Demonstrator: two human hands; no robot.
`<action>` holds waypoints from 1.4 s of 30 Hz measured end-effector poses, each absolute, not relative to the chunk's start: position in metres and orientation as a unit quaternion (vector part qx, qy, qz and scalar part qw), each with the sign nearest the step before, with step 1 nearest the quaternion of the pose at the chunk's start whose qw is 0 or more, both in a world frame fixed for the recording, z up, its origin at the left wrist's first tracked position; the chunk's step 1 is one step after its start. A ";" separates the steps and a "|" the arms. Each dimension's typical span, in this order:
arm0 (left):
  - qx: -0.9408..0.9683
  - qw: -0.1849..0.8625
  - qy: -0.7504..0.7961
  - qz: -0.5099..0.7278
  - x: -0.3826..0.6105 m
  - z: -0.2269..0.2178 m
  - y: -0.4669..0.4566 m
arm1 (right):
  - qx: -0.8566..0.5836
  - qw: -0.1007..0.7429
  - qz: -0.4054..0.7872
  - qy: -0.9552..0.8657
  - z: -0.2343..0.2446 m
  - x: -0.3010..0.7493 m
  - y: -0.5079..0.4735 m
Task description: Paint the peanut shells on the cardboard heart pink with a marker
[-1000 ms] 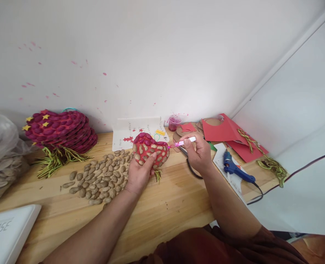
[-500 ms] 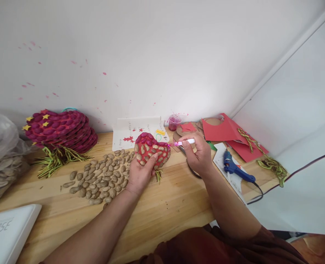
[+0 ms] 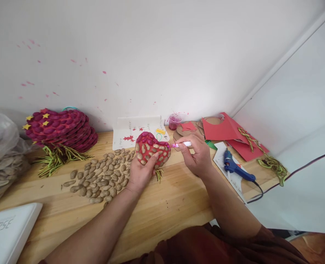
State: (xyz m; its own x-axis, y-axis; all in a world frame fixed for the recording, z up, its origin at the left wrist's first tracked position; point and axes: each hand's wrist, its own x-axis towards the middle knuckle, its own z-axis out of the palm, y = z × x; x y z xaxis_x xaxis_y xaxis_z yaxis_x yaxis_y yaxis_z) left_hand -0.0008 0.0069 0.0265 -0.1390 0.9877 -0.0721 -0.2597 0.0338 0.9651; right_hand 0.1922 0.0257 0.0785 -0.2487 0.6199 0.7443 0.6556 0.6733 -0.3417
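Note:
My left hand (image 3: 142, 170) grips a red heart-shaped piece (image 3: 153, 149) covered with peanuts, thumb across its front. Peanuts along its top edge are painted magenta; the lower ones keep their natural tan. Green string hangs from its bottom. My right hand (image 3: 196, 156) is closed around a white-handled paintbrush (image 3: 186, 144). The brush's pink-stained tip meets the heart's right upper edge. Loose peanuts (image 3: 104, 179) lie spread on the wooden table left of my left hand. Behind the heart stands a clear cup of magenta paint (image 3: 174, 121).
A stack of finished-looking magenta hearts (image 3: 63, 128) and a plastic bag of peanuts (image 3: 3, 176) stand at left, with a white power bank (image 3: 14, 231) in front. At right lie a blue glue gun (image 3: 236, 168), red paper (image 3: 222, 128) and green string (image 3: 274, 167). White paper (image 3: 121, 135) lies behind.
The brush and my right hand have shifted slightly left and down along the heart's right edge. The heart stays in my left hand, nearly still.

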 end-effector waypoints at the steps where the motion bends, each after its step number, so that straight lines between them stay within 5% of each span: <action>1: 0.382 0.533 0.478 0.584 -0.001 0.027 0.007 | -0.402 0.457 -0.023 -0.793 0.079 0.192 0.026; 42: 0.360 0.539 0.483 0.589 0.000 0.028 0.007 | -0.375 0.409 -0.055 -0.830 0.085 0.189 0.021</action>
State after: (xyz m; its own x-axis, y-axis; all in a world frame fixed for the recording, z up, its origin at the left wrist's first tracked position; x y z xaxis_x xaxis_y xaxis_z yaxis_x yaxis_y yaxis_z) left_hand -0.0002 0.0072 0.0281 -0.1604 0.9824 -0.0957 -0.2873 0.0463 0.9567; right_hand 0.1894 0.0208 0.0848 -0.3843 0.5786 0.7194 0.6680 0.7122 -0.2159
